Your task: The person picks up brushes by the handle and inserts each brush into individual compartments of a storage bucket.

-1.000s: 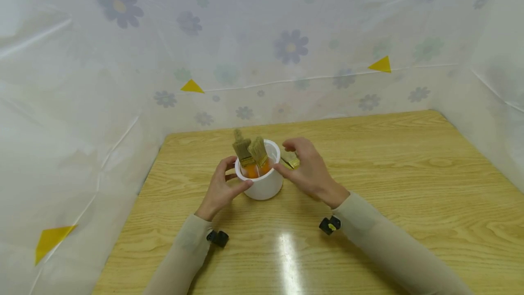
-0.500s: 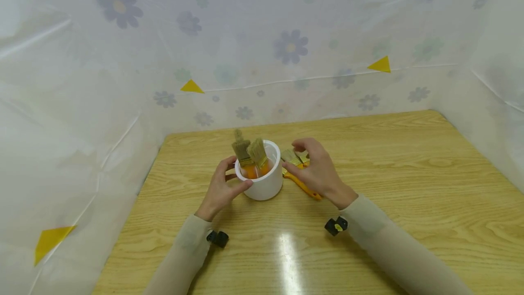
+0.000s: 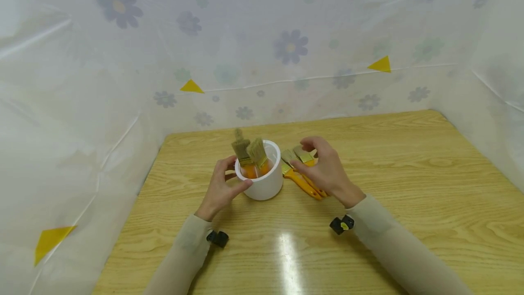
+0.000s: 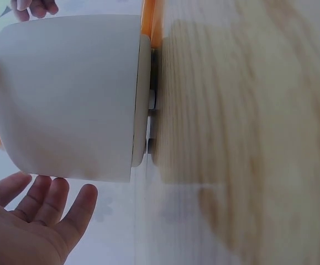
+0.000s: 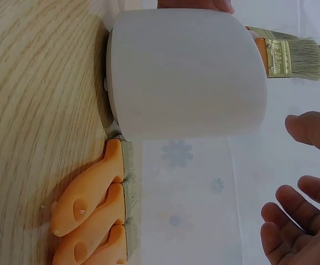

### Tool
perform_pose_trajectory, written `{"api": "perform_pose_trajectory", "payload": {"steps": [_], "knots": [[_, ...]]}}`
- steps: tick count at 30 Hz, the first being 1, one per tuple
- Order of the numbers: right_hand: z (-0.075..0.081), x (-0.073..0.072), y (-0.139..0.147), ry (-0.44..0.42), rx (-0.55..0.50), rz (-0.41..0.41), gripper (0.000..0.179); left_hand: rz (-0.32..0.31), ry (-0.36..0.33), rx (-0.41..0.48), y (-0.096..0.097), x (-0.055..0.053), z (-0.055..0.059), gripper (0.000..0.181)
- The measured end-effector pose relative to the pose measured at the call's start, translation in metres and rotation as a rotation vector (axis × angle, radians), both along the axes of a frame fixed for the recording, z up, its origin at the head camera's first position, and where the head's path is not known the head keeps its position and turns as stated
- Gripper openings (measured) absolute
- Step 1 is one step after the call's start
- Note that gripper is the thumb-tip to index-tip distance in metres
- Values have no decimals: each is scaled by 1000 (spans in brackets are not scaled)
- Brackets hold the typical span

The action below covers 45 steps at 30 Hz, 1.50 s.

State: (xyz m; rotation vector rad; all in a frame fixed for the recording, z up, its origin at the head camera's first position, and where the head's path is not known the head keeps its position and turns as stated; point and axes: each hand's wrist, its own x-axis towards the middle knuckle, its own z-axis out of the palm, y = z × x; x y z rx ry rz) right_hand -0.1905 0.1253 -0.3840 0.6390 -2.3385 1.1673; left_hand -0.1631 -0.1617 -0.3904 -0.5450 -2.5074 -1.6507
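My left hand [image 3: 218,190] holds a white round pot [image 3: 264,189], thumb at the rim and fingers along its side. In the left wrist view, the fingers [image 4: 77,212] reach the pot wall. Paintbrushes with yellow-orange handles stand in the pot, bristles up; one brush head [image 3: 257,151] leans against another [image 3: 241,149]. To the pot's right, more paintbrushes lie side by side on the table, the nearest brush [image 3: 302,185] close to the pot. Over these brushes hovers my right hand [image 3: 327,167], thumb and fingers apart, holding nothing. It partly hides the brushes behind it.
The wood-grain table [image 3: 389,172] ends at the back against a flowered plastic sheet [image 3: 262,49]. More sheeting hangs at the left and right sides. Small black devices sit at both wrists, such as the right one [image 3: 341,225].
My right hand has moved right, away from the pot, uncovering more of the brushes on the table. The left hand, the pot and the brushes in it have stayed put.
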Motion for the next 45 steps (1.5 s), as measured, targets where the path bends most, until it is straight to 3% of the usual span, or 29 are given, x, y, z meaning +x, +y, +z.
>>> {"api": "perform_pose_trajectory", "payload": {"steps": [16,32,45], "knots": [[0,-4,9,-58,31,-39,49,6,-38,34,-1,1,1,65],[0,-11,21,-205,85,-60,50,12,-8,14,2,-1,2,66],[-8,-19,29,-313,126,-74,54,13,-13,4,2,0,1,67]]}}
